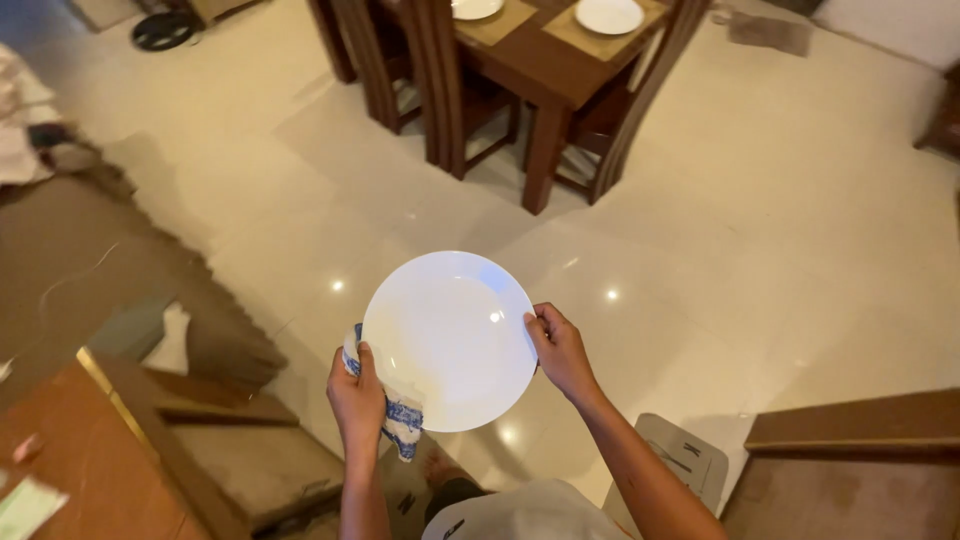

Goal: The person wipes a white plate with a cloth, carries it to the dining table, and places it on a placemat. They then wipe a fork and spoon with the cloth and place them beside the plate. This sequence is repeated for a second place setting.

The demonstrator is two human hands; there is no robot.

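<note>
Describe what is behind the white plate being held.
A blue-and-white cloth pokes out behind the white plate by the left hand; the rest of it is hidden.

The single view comes from a camera on the person's head, looking steeply down and slightly forward from close above the left hand (356, 400) and right hand (562, 352), whose fingers grip a white plate (448, 340) near the centre of the picture. Beyond the fingertips it takes in pale tiled floor (780, 250) and, farther off at the top edge, a wooden dining table (545, 60). No second view shares the scene.
</note>
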